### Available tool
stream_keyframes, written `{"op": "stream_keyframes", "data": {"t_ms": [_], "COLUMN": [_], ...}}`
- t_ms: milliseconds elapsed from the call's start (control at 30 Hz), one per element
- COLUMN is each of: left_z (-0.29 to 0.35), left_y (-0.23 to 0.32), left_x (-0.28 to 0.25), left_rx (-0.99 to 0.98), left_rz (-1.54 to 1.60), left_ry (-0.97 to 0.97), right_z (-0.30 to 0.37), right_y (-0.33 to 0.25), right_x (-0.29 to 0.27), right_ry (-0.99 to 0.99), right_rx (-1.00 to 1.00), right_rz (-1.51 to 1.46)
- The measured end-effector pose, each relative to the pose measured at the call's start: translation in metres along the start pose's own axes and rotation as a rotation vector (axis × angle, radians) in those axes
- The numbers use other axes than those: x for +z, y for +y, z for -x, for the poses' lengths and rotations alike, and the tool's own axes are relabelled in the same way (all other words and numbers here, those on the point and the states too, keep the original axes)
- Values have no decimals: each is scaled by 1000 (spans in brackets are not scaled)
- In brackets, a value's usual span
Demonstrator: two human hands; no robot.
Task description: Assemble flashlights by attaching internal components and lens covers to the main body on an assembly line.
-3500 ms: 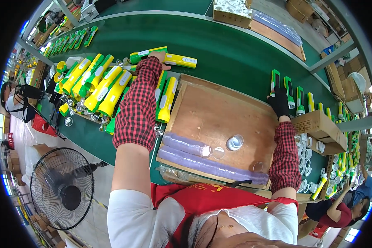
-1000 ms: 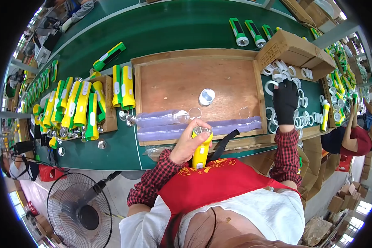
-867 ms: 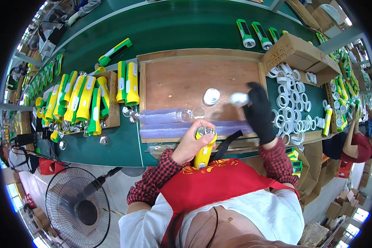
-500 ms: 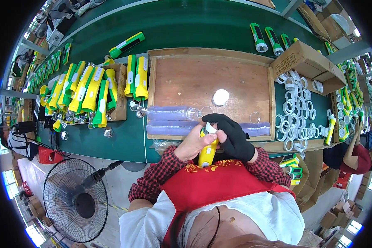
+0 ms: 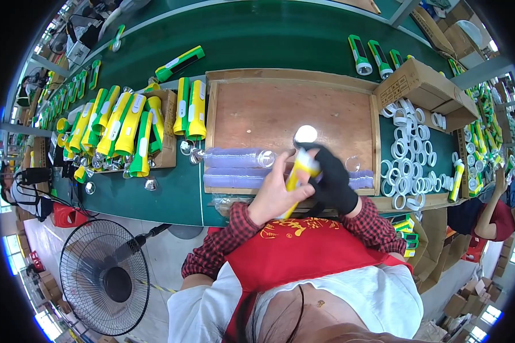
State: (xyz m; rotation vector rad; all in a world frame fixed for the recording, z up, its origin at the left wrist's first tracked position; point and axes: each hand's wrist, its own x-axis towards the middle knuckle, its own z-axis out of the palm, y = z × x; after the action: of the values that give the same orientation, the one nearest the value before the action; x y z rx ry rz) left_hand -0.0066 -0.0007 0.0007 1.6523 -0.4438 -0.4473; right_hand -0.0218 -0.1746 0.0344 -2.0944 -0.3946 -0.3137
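Observation:
Between my hands, in front of my chest, a yellow flashlight (image 5: 292, 182) points up and tilts right. My bare left hand (image 5: 273, 193) is closed around its body. My right hand (image 5: 333, 182), in a black glove, closes over the flashlight's upper end; motion blurs it, and its fingertips are partly hidden. Just beyond lies a bright white round piece (image 5: 306, 134) on the wooden tray (image 5: 257, 108). Rows of clear discs (image 5: 234, 158) lie along the tray's near side, partly covered by my hands.
Yellow-green flashlights (image 5: 120, 124) crowd a box on the left, with shiny reflector cups (image 5: 150, 184) nearby. White rings (image 5: 405, 167) spill from a cardboard box (image 5: 426, 94) on the right. A black fan (image 5: 117, 284) stands at lower left. A co-worker's arm (image 5: 491, 208) shows far right.
The flashlight has risen slightly and tilted right. My gloved hand has shifted right and turned around its upper end. Another flashlight has appeared at the far left of the table.

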Motion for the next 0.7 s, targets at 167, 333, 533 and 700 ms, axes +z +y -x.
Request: {"op": "stream_keyframes", "data": {"t_ms": [167, 333, 533, 700], "left_z": [-9, 0, 1, -9], "left_y": [37, 47, 26, 36], "left_x": [-4, -10, 6, -5], "left_rx": [54, -445, -431, -397], "left_rz": [-72, 1292, 1645, 1369], "left_ry": [-63, -822, -1027, -825], "right_z": [-35, -27, -29, -33], "right_y": [-20, -18, -21, -20], "right_x": [-16, -11, -11, -16], "right_ry": [202, 161, 131, 127], "right_rx": [-61, -128, -125, -61], "right_rz": [-122, -841, -784, -558]}}
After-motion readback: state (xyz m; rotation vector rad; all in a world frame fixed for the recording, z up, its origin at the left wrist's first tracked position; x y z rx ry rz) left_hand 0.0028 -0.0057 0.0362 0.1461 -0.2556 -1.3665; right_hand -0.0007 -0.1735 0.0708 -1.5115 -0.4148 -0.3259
